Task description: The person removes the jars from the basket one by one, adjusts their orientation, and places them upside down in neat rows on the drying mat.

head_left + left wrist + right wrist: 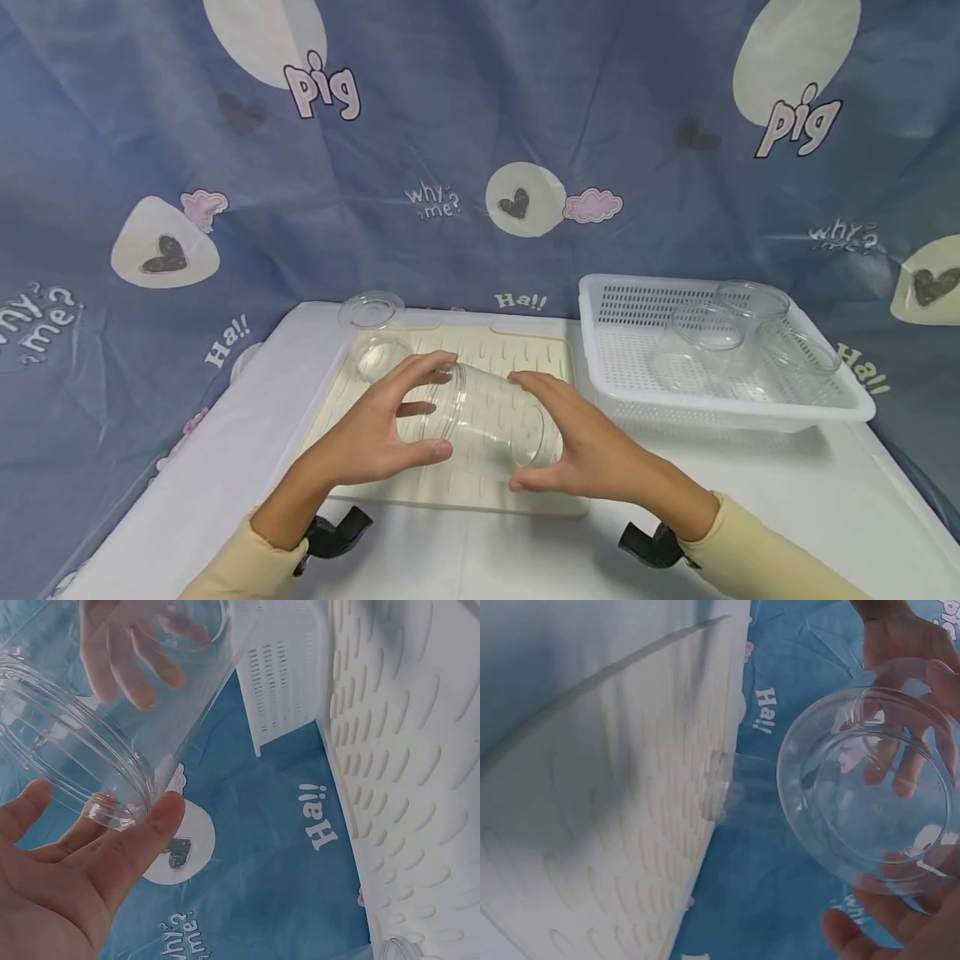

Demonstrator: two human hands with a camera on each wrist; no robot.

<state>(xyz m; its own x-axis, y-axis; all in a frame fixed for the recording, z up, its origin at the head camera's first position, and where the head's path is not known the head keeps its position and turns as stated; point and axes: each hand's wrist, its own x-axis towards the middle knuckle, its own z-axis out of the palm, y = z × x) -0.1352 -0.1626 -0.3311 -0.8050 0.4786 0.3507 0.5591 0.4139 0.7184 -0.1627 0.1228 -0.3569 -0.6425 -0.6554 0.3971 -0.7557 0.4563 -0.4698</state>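
Observation:
A clear jar [487, 421] lies tilted on its side in the air over the cream ridged mat [450, 492], held between both hands. My left hand [378, 429] grips it at the ringed rim end, its thumb below and fingers behind in the head view. In the left wrist view, the left fingertips meet the ridged rim [82, 742]. My right hand [592, 446] holds the opposite, smooth round end, thumb beneath and fingers over the top. The right wrist view looks onto that round end [877, 795]. A second clear jar [375, 333] stands on the mat's back left corner.
At the back right, a white perforated basket [600, 350] contains three clear jars [697, 346]. White cloth [750, 492] covers the table. A blue printed curtain [450, 250] hangs right behind the table's back edge.

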